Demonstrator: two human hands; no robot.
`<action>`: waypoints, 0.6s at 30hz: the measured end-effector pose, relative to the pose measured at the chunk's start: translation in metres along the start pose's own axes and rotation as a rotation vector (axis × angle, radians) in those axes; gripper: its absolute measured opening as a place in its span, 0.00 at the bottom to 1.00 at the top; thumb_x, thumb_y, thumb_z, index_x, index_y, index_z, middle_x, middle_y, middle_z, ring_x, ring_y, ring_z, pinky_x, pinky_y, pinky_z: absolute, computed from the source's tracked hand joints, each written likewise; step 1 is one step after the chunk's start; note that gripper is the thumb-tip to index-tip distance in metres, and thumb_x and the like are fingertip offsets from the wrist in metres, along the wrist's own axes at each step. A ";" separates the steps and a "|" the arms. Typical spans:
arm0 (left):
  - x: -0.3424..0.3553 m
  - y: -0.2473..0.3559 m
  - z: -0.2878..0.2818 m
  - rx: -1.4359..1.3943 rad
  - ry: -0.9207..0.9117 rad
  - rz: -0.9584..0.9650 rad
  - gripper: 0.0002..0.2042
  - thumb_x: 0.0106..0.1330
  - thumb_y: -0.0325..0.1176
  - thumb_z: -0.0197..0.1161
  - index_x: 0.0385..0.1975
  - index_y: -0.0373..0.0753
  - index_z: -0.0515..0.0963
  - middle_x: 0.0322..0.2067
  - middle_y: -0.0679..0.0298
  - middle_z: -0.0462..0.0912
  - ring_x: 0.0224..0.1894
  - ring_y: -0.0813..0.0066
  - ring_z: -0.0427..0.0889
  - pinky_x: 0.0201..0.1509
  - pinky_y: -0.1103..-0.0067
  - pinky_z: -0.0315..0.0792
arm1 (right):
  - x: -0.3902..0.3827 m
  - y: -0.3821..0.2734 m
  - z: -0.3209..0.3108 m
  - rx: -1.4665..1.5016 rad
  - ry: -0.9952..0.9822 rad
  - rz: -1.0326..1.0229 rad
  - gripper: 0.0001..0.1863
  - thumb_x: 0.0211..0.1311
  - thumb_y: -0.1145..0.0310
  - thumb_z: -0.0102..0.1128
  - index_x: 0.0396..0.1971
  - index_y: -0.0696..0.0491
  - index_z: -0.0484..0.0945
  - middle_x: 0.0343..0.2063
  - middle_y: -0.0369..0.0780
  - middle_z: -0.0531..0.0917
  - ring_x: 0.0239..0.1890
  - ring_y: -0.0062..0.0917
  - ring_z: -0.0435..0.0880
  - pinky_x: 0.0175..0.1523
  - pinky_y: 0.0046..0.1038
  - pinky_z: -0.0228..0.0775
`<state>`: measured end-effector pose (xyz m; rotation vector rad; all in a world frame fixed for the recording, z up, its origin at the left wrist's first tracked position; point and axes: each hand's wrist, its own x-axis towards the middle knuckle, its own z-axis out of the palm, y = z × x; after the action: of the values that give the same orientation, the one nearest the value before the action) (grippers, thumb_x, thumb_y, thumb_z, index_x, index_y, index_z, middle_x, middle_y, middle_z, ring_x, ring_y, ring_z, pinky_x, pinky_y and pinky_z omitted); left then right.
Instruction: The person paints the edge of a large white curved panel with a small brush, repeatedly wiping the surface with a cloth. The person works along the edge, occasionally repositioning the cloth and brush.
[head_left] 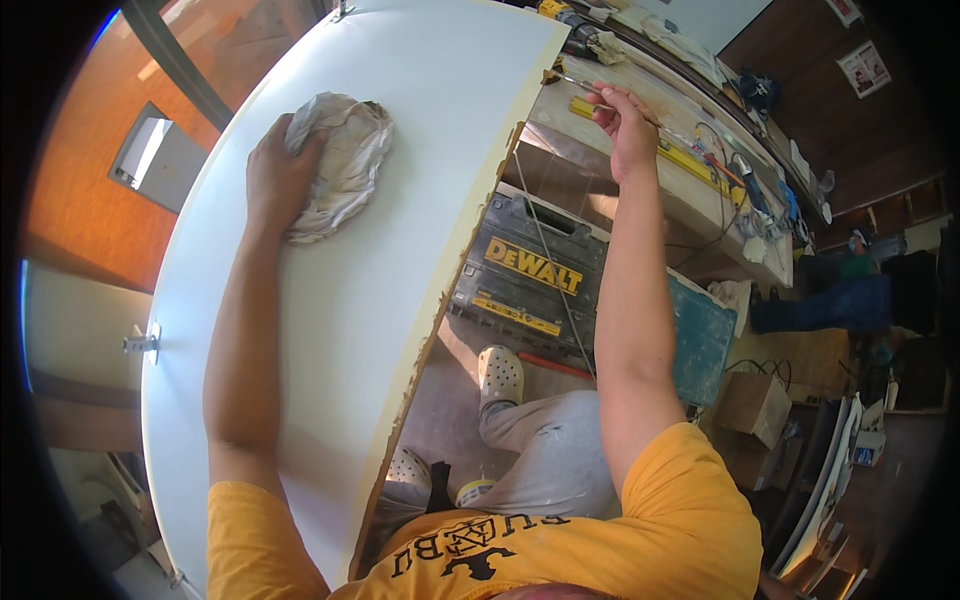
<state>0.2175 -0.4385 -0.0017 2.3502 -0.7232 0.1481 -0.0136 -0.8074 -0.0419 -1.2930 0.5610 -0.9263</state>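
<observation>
My left hand grips a crumpled off-white cloth on a large white panel. Along the panel's right edge runs a pale yellow strip, with an uneven brown material beside it. My right hand holds a thin brush-like tool by its handle, its tip at or close to the panel's upper right edge; whether they touch, I cannot tell. Small metal hinges sit on the panel's curved-looking left side.
A cluttered bench with a drill, yellow levels and cables lies at the right. A dark tool case, teal box and cardboard box sit below. Another person's blue-clad legs show at far right. An orange wooden surface stands left.
</observation>
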 end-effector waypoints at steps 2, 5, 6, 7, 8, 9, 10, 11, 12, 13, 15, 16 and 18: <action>0.000 -0.001 0.000 0.007 0.003 -0.007 0.35 0.65 0.51 0.69 0.63 0.26 0.74 0.54 0.41 0.84 0.58 0.49 0.83 0.65 0.64 0.73 | -0.001 0.001 0.004 0.014 -0.028 -0.004 0.11 0.68 0.69 0.61 0.44 0.55 0.88 0.37 0.37 0.90 0.30 0.14 0.80 0.40 0.17 0.71; -0.001 0.000 -0.001 0.004 -0.007 -0.018 0.36 0.66 0.52 0.69 0.63 0.26 0.74 0.54 0.40 0.84 0.59 0.48 0.83 0.66 0.64 0.72 | -0.002 0.004 0.008 -0.051 -0.047 0.002 0.15 0.70 0.66 0.58 0.50 0.56 0.86 0.39 0.38 0.89 0.31 0.14 0.79 0.43 0.17 0.72; 0.000 -0.001 0.000 0.013 -0.004 -0.011 0.36 0.66 0.52 0.69 0.63 0.26 0.74 0.54 0.40 0.84 0.59 0.48 0.82 0.66 0.64 0.72 | -0.003 0.004 0.009 -0.087 -0.049 0.006 0.17 0.70 0.65 0.57 0.52 0.56 0.85 0.40 0.38 0.89 0.31 0.13 0.79 0.44 0.17 0.73; 0.001 -0.003 0.001 0.022 0.000 -0.003 0.36 0.66 0.52 0.68 0.63 0.26 0.74 0.54 0.40 0.84 0.59 0.48 0.82 0.66 0.64 0.72 | -0.003 0.005 0.009 -0.098 -0.050 0.007 0.17 0.70 0.65 0.57 0.52 0.56 0.85 0.40 0.38 0.89 0.31 0.14 0.79 0.44 0.17 0.73; 0.002 -0.005 0.002 0.030 0.004 0.005 0.36 0.66 0.52 0.68 0.63 0.26 0.74 0.54 0.40 0.84 0.59 0.48 0.82 0.66 0.63 0.72 | -0.003 0.006 0.009 -0.108 -0.051 0.008 0.17 0.70 0.65 0.58 0.52 0.56 0.85 0.40 0.38 0.89 0.31 0.14 0.79 0.44 0.17 0.73; 0.002 -0.006 0.003 0.032 0.006 0.006 0.36 0.66 0.52 0.68 0.63 0.26 0.74 0.54 0.40 0.84 0.59 0.48 0.82 0.66 0.63 0.72 | -0.003 0.006 0.008 -0.119 -0.052 0.010 0.17 0.70 0.65 0.58 0.51 0.56 0.85 0.40 0.38 0.89 0.31 0.14 0.79 0.44 0.17 0.73; 0.002 -0.006 0.003 0.035 0.009 0.008 0.36 0.66 0.52 0.68 0.63 0.26 0.74 0.54 0.40 0.84 0.59 0.48 0.82 0.65 0.63 0.72 | -0.003 0.005 0.009 -0.127 -0.054 0.012 0.17 0.70 0.65 0.58 0.51 0.56 0.86 0.40 0.38 0.89 0.31 0.14 0.79 0.44 0.17 0.73; 0.002 -0.006 0.003 0.038 0.012 0.011 0.36 0.66 0.52 0.68 0.63 0.26 0.74 0.54 0.40 0.84 0.59 0.48 0.82 0.65 0.63 0.72 | -0.004 0.005 0.008 -0.134 -0.057 0.014 0.16 0.69 0.65 0.58 0.50 0.56 0.86 0.40 0.38 0.89 0.31 0.14 0.79 0.44 0.17 0.73; 0.002 -0.006 0.002 0.041 0.014 0.007 0.36 0.66 0.52 0.68 0.63 0.26 0.74 0.54 0.40 0.84 0.59 0.48 0.82 0.65 0.63 0.72 | -0.004 0.004 0.008 -0.142 -0.059 0.016 0.16 0.69 0.65 0.58 0.50 0.56 0.86 0.39 0.38 0.90 0.31 0.14 0.79 0.44 0.17 0.73; 0.001 -0.004 0.002 0.043 0.015 0.005 0.36 0.66 0.52 0.68 0.63 0.26 0.74 0.54 0.40 0.84 0.59 0.48 0.82 0.65 0.63 0.72 | -0.005 0.003 0.007 -0.149 -0.066 0.016 0.16 0.69 0.65 0.57 0.49 0.56 0.86 0.39 0.38 0.90 0.31 0.14 0.79 0.44 0.17 0.73; 0.001 -0.003 0.002 0.048 0.018 0.000 0.35 0.66 0.52 0.68 0.63 0.27 0.74 0.54 0.40 0.84 0.59 0.47 0.82 0.65 0.63 0.72 | -0.005 0.001 0.006 -0.165 -0.079 0.016 0.16 0.68 0.66 0.57 0.48 0.57 0.87 0.38 0.38 0.90 0.31 0.14 0.79 0.45 0.17 0.73; 0.001 -0.003 0.003 0.048 0.018 -0.001 0.35 0.66 0.51 0.67 0.63 0.28 0.74 0.54 0.41 0.84 0.59 0.47 0.82 0.65 0.62 0.72 | -0.005 0.001 0.004 -0.166 -0.097 0.021 0.16 0.68 0.66 0.57 0.48 0.57 0.87 0.38 0.38 0.90 0.32 0.14 0.80 0.45 0.17 0.73; 0.002 -0.003 0.006 0.041 0.012 -0.002 0.34 0.66 0.51 0.66 0.63 0.28 0.74 0.53 0.41 0.84 0.59 0.46 0.82 0.65 0.62 0.72 | -0.004 0.002 -0.001 -0.170 -0.132 0.033 0.16 0.68 0.66 0.57 0.47 0.57 0.87 0.38 0.38 0.90 0.33 0.14 0.81 0.45 0.17 0.73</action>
<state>0.2201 -0.4406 -0.0075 2.3873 -0.7179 0.1771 -0.0161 -0.8047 -0.0443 -1.4815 0.5650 -0.7725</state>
